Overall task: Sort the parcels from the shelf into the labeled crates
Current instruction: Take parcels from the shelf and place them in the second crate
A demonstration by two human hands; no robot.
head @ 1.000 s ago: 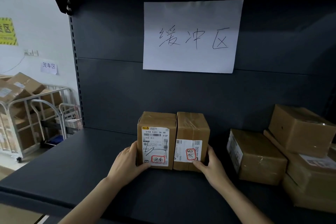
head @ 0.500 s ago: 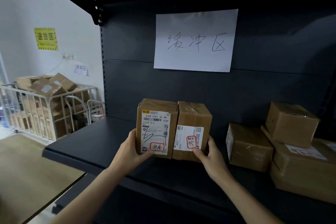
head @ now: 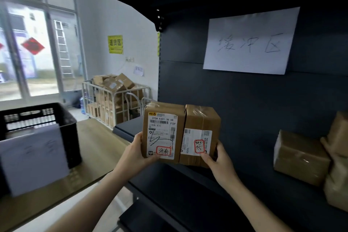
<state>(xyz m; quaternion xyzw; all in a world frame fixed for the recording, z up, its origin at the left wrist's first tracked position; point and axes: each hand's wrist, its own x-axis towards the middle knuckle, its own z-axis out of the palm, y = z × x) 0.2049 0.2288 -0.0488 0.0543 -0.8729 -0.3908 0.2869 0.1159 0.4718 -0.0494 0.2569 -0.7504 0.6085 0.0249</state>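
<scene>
Two brown cardboard parcels are pressed side by side and held in the air above the dark shelf. The left parcel bears a white shipping label with red-circled writing. The right parcel has a smaller label, also red-circled. My left hand grips the left parcel's lower left edge. My right hand grips the right parcel's lower right corner. A black plastic crate with a white paper label on its front stands on a wooden table at the left.
More brown parcels are stacked on the shelf at the right. A white paper sign hangs on the shelf's back panel. A white wire cage cart full of boxes stands by the far wall, near a glass door.
Both hands have lifted the two parcels off the shelf together and carried them left. The view has swung left, and the black crate and table have come into sight.
</scene>
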